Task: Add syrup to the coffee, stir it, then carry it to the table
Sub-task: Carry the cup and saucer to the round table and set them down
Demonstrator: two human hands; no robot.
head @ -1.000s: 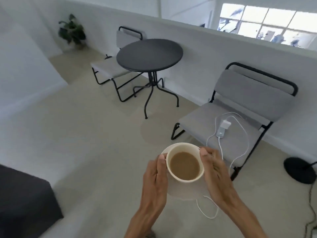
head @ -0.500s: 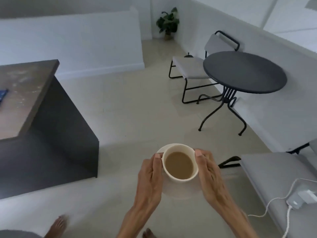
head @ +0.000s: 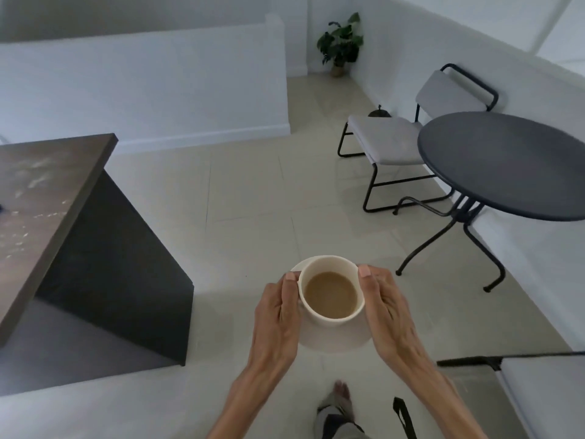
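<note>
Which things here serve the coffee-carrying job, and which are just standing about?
Job: cup of coffee, saucer, left hand, right hand, round table.

Standing about: counter, plant, far chair, near chair.

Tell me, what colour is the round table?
Dark grey table, seen in the head view.

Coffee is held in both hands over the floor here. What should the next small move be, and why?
Probably a step forward and right toward the round table, keeping the cup level. Left hand and right hand hold its saucer over the floor, the cup looks fairly full, and the table is out of reach.
</note>
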